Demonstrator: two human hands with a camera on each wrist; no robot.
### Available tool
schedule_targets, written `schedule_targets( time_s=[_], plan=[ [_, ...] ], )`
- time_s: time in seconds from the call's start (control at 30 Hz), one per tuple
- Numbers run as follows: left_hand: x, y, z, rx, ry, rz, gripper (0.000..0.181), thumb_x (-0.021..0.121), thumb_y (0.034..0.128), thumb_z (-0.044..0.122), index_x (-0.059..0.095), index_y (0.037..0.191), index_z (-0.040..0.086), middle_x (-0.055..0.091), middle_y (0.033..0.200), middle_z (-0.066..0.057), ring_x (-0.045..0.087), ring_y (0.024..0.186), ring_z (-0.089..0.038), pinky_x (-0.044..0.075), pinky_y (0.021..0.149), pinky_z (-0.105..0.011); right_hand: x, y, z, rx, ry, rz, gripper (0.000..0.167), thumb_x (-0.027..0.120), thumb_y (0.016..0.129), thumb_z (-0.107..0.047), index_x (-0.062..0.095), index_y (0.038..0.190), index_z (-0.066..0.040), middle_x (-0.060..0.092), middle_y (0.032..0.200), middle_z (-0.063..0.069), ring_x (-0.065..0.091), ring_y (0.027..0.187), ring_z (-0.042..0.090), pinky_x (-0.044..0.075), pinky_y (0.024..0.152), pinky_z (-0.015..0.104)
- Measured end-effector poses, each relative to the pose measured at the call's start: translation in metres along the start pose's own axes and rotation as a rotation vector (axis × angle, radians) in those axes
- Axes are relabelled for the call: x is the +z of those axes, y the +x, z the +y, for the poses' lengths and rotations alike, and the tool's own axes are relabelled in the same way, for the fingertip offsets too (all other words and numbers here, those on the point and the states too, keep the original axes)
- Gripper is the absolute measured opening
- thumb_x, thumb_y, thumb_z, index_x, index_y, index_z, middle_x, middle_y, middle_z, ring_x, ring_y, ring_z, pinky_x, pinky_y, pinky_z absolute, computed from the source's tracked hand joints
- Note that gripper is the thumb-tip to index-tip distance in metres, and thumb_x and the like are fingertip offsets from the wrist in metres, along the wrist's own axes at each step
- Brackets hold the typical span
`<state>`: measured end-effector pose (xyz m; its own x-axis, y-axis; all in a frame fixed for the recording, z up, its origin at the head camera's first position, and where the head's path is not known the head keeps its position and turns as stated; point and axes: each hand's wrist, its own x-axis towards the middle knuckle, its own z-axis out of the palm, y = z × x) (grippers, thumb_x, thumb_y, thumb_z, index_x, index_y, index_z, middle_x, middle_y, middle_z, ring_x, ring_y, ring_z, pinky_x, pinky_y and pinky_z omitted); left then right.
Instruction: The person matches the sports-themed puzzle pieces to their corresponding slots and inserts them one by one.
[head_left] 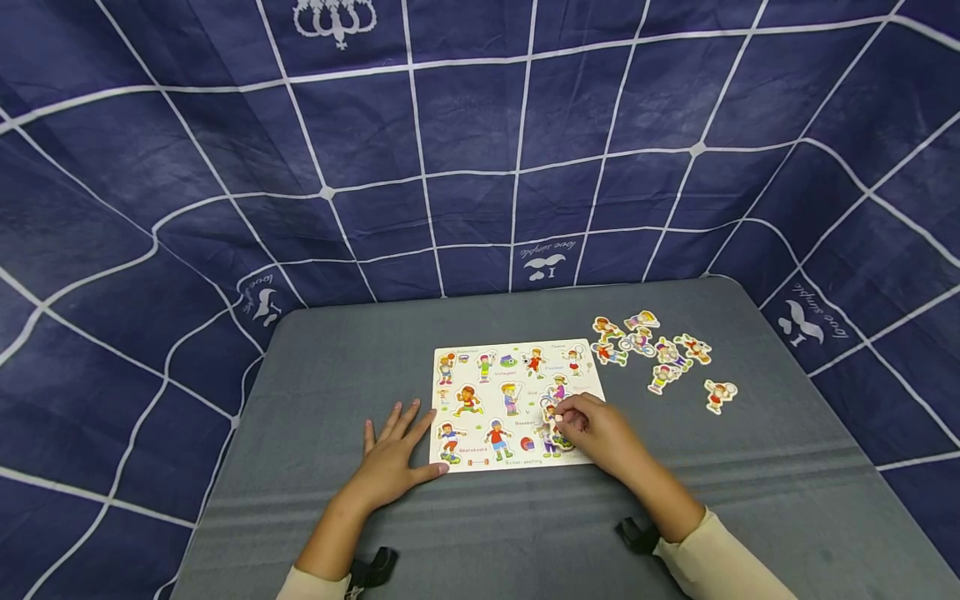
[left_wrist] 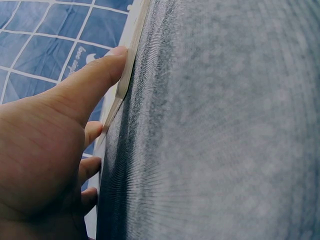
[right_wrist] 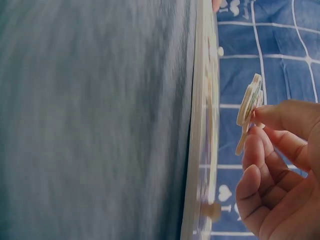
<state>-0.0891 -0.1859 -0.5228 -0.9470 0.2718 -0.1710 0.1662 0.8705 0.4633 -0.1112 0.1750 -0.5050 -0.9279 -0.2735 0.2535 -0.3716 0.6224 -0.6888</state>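
Pinching a thin, cut-out, light-wood piece [right_wrist: 246, 107] between its thumb and fingertips, the right hand [head_left: 606, 435] holds it clear above the lower right part of a pale rectangular wooden board [head_left: 491, 412] printed with colourful sports figures; its remaining fingers are curled in, and the picture on the held piece is hard to make out. The left hand [head_left: 386, 468] lies at the board's left side with straight fingers spread apart, its thumb touching the lower left corner and its index fingertip at the left edge. The board lies flat on a grey cloth-covered table [head_left: 322, 367]. Beyond its upper right corner sits a loose cluster of colourful figure cut-outs [head_left: 663, 377], some touching, with one racket-holding figure cut-out [head_left: 720, 396] apart and nearer the person. Cream sleeves [head_left: 727, 560] cover the forearms, and dark blue fabric with white grid lines [head_left: 480, 117] hangs behind the table.
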Motion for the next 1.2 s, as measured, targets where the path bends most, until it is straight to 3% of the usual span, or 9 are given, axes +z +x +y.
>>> schedule_targets(
  time_s=[0.5, 0.97, 1.2],
  plan=[
    [0.0, 0.001, -0.001, -0.001, -0.002, 0.0, 0.095, 0.073, 0.0827, 0.065, 0.031, 0.161, 0.03, 0.018, 0.171, -0.009, 0.004, 0.159, -0.038, -0.009, 0.116, -0.076, 0.022, 0.006, -0.023, 0.031, 0.055, -0.125, 0.011, 0.078, 0.088, -0.01, 0.072, 0.097, -0.014, 0.06, 0.081, -0.01, 0.051, 0.068, 0.0, 0.046, 0.062, 0.019],
    [0.0, -0.001, 0.0, 0.005, 0.005, 0.014, 0.095, 0.073, 0.0823, 0.065, 0.033, 0.16, 0.029, 0.02, 0.17, -0.01, 0.006, 0.159, -0.039, -0.007, 0.116, -0.077, 0.044, 0.02, -0.043, -0.063, 0.025, -0.176, 0.01, 0.076, 0.089, -0.011, 0.071, 0.095, -0.016, 0.059, 0.081, -0.008, 0.052, 0.069, 0.003, 0.046, 0.064, 0.017],
    [0.001, -0.003, 0.0, 0.02, 0.006, 0.051, 0.093, 0.074, 0.0818, 0.063, 0.037, 0.159, 0.028, 0.025, 0.168, -0.012, 0.012, 0.157, -0.042, -0.003, 0.116, -0.078, 0.057, 0.027, -0.056, -0.05, 0.005, -0.231, 0.007, 0.075, 0.091, -0.016, 0.071, 0.095, -0.019, 0.058, 0.081, -0.01, 0.051, 0.069, 0.002, 0.044, 0.064, 0.017]
  ],
)
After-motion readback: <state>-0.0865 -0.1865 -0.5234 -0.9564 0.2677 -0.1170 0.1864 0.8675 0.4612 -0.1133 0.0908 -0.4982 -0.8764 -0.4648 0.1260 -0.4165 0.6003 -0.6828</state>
